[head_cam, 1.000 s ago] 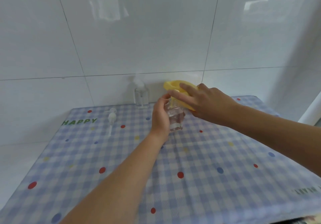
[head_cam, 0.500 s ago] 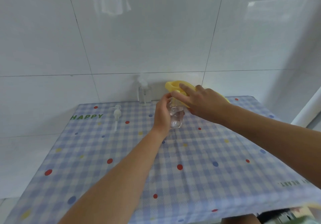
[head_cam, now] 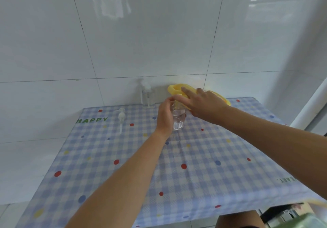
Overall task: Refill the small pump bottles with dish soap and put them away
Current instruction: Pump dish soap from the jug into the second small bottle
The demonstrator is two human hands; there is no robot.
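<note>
A small clear bottle (head_cam: 178, 119) without its pump stands upright on the checked tablecloth (head_cam: 194, 165). My left hand (head_cam: 165, 116) is wrapped around its left side. My right hand (head_cam: 203, 105) grips a large yellow soap bottle (head_cam: 177, 89), tilted so its mouth sits over the small bottle's neck. A loose white pump head (head_cam: 121, 118) with its tube lies flat on the cloth to the left. A second clear pump bottle (head_cam: 146, 96), pump fitted, stands against the wall.
White tiled wall (head_cam: 141, 33) rises directly behind the table. The cloth's front edge hangs near my body. A green object (head_cam: 311, 221) shows blurred at the lower right corner.
The view has tilted and pulled back, showing more of the table's front edge. Both hands stay on the small bottle and the yellow bottle in the same pose.
</note>
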